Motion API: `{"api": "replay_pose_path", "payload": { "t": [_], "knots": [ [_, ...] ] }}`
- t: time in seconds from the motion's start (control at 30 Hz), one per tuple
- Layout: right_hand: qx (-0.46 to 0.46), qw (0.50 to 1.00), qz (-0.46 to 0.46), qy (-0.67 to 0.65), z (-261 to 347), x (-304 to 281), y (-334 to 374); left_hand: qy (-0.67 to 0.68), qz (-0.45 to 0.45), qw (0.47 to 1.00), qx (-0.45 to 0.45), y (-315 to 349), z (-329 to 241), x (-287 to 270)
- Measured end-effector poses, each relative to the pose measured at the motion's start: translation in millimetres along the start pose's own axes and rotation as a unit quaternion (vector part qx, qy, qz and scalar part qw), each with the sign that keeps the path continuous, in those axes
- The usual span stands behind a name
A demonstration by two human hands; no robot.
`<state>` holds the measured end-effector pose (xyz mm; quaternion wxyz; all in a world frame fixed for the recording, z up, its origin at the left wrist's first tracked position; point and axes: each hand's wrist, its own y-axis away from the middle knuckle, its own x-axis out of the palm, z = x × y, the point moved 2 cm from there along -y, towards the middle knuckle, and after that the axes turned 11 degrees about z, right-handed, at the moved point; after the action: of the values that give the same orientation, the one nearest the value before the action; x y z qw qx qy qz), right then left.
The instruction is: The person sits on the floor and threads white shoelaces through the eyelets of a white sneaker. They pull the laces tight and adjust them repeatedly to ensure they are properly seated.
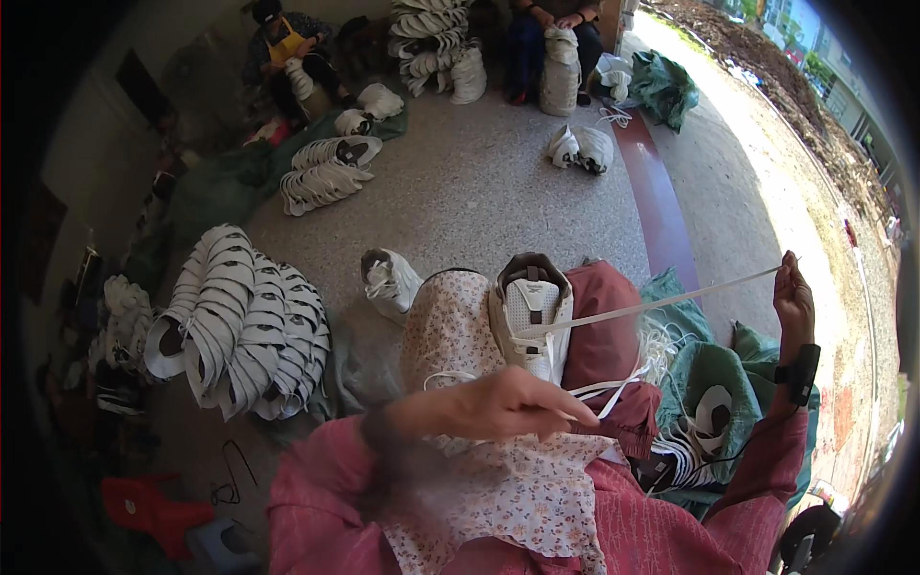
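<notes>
My right fingers (788, 272) pinch the white shoelace (661, 302) taut to their left, apparently to tension it against the sneaker upper (525, 311) braced on my lap (446, 321) beyond my left fingers (561, 401), whose grip I cannot tell.

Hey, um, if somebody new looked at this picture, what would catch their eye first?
Probably the white lace, stretched from the shoe on the person's lap to their raised right hand at the right. Next, the big stack of nested white shoe uppers on the left, then the sunlit ground outside at upper right.
</notes>
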<state>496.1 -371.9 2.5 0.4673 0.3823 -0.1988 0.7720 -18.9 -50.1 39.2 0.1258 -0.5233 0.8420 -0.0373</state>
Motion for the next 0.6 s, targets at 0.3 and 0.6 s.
{"api": "replay_pose_path", "payload": {
  "t": [0.3,0.6],
  "knots": [
    [0.026,0.964,0.01,0.265,-107,19,32,0.087,-0.617,0.759,-0.191,193,15,-76],
    [-0.155,0.599,0.34,0.708,-253,155,132,-0.511,-0.342,0.757,-0.221,87,13,-66]
  ]
}}
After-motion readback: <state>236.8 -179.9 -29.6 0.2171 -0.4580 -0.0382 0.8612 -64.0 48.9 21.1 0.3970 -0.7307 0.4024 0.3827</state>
